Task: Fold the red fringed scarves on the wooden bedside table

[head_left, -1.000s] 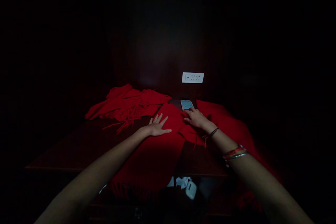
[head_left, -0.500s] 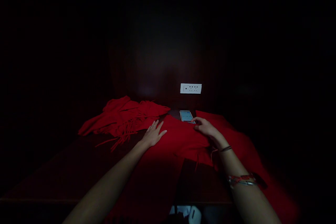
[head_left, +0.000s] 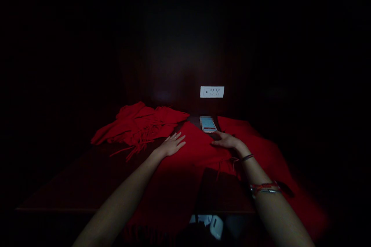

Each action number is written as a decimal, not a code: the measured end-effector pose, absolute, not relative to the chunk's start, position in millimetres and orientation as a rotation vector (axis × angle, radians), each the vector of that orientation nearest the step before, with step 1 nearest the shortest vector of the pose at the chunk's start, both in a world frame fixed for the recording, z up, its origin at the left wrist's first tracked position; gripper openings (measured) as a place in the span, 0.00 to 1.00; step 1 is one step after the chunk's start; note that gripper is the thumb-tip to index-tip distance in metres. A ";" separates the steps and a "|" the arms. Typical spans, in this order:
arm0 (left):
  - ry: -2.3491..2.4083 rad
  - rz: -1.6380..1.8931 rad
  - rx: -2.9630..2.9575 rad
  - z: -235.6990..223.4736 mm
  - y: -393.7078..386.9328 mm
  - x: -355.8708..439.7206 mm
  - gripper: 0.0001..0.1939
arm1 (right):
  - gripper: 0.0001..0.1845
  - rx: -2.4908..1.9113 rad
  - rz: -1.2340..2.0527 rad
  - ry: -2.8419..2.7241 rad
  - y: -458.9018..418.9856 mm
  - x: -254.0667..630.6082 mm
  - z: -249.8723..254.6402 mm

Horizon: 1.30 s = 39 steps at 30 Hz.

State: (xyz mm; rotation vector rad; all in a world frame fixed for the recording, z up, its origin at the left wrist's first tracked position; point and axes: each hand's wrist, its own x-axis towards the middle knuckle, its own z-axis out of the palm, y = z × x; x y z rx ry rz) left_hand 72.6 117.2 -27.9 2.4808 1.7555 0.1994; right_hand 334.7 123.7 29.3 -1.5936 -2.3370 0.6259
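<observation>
A red fringed scarf (head_left: 176, 177) lies spread over the dark table, its near end hanging past the front edge. My left hand (head_left: 172, 144) rests on its left side, palm down with fingers spread. Over the folded part of the same cloth, my right hand (head_left: 226, 140) has its fingers stretched to the left, nothing visible in them. Just beyond those fingertips a phone (head_left: 208, 124) with a lit screen lies at the back of the table. Whether the right fingers touch the phone's near edge, I cannot tell.
A bunched red cloth with fringe (head_left: 136, 123) lies at the back left. More red cloth (head_left: 261, 146) runs along the right side. A white socket plate (head_left: 212, 92) is on the back wall. Below the front edge of the table (head_left: 58, 209) sits a white object (head_left: 216, 227).
My right hand has drawn back slightly from the phone and its fingers have straightened. The phone's screen shows a different picture. My view has tilted down a little.
</observation>
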 end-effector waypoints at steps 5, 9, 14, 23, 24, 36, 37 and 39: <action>1.769 0.243 2.479 -33.2 121.0 69.9 0.28 | 0.34 -1.284 0.883 -2.379 119.5 355.8 42.3; 1.757 0.332 2.513 -35.8 122.6 67.8 0.28 | 0.30 -1.610 0.567 -2.380 118.5 366.0 62.2; 1.753 0.354 2.574 -36.1 124.9 66.6 0.28 | 0.30 -1.866 0.370 -2.600 114.7 346.3 63.9; 1.802 0.198 2.497 -37.3 126.7 67.4 0.28 | 0.32 -1.599 0.129 -2.740 99.6 296.1 4.2; 1.808 0.191 2.492 -36.5 126.4 68.0 0.29 | 0.32 -1.622 0.171 -2.756 98.9 296.7 -0.2; 1.628 0.084 2.669 -14.5 95.4 77.2 0.32 | 0.36 -1.552 0.379 -2.809 111.1 308.3 -6.7; 1.557 0.099 2.704 -12.1 99.2 78.7 0.31 | 0.36 -1.533 0.398 -2.813 112.5 309.0 -7.3; 1.498 0.099 2.675 -10.4 111.6 82.7 0.30 | 0.37 -1.504 0.421 -2.815 113.6 310.1 -7.5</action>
